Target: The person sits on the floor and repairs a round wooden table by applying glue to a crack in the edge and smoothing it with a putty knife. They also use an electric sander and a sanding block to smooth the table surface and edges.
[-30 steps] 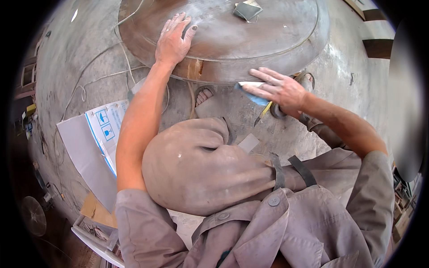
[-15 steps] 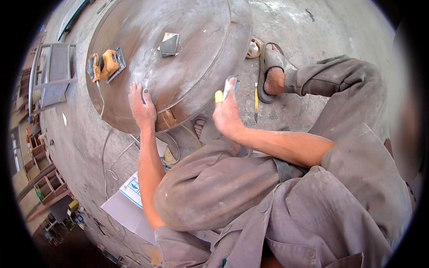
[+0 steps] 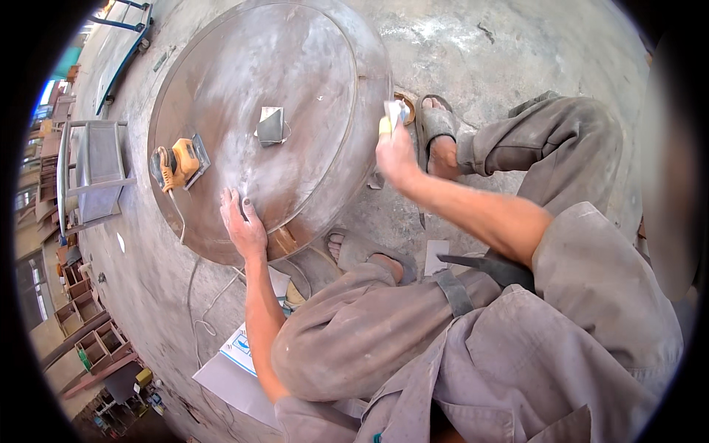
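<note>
My left hand (image 3: 244, 227) rests on the near edge of a large round wooden tabletop (image 3: 295, 177), fingers stretched out, holding nothing. Pale dust is smeared across the wood. My right hand (image 3: 399, 159) is raised just off the tabletop's right rim, its fingers closed round a small white piece (image 3: 396, 112) whose kind I cannot make out. A yellow wrap covers one finger of that hand. Left of centre on the tabletop lies a yellow electric sander (image 3: 181, 164) with a cord. A folded grey-and-white sheet (image 3: 271, 126) lies near the tabletop's middle.
A small round dish (image 3: 408, 103) stands on the floor behind my right hand, beside my sandalled foot (image 3: 442, 140). Cardboard (image 3: 233, 380) and a loose cord lie at lower left. A metal-framed stand (image 3: 92, 173) and a blue wheeled trolley (image 3: 124, 59) are farther left.
My view has shifted, so the tabletop sits lower in the picture. My right hand has moved away from me toward the dish, still holding the white piece. My left hand stays on the tabletop.
</note>
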{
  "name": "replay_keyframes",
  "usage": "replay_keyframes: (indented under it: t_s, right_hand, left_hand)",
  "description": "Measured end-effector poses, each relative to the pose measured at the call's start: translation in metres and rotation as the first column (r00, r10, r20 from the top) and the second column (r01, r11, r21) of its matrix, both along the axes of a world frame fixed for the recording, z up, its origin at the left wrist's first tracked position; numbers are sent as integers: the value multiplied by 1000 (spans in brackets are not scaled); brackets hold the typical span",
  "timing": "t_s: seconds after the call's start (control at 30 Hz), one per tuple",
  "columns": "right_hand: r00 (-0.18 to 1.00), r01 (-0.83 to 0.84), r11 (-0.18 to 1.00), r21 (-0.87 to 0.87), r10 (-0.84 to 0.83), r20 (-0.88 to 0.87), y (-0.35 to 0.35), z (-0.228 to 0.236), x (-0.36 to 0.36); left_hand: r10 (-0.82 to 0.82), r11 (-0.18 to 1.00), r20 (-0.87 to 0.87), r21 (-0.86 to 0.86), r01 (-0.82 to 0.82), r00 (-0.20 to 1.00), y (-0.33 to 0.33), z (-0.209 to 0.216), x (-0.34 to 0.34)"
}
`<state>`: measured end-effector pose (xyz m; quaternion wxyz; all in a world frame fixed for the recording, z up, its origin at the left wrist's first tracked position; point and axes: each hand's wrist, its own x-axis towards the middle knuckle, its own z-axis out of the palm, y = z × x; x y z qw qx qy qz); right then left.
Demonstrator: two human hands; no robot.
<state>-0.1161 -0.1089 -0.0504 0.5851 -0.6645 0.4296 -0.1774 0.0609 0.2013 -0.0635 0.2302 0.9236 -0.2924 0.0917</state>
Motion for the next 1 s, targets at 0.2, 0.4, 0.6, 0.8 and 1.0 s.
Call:
replay_keyframes:
  t_s: [0.2,0.4,0.6,0.8,1.0]
  right_hand:
    - [997,-70,989,-133,68,-21,-25,-33,0]
    - [976,-203,974,-100,193,-106,-68,-16,15]
    - [974,-207,912,-354,224,8,0,-39,-26]
    - [942,-335,917,-218,324,-85,-79,-4,15]
    - [927,-289,883,-370,355,124,50,-32,-52]
  left_hand:
    - [2,1000,20,6,-2,1000,-3,-2,1]
    - [2,1000,3,-11,-2,1000,-2,-1,-1]
    - [15,1000,16,7,-15,1000,-5,-1,0]
    - [9,1000,29,-14,-9,1000,-1,-3,0]
    - [9,1000,70,-12,-9,997,-8,2,2]
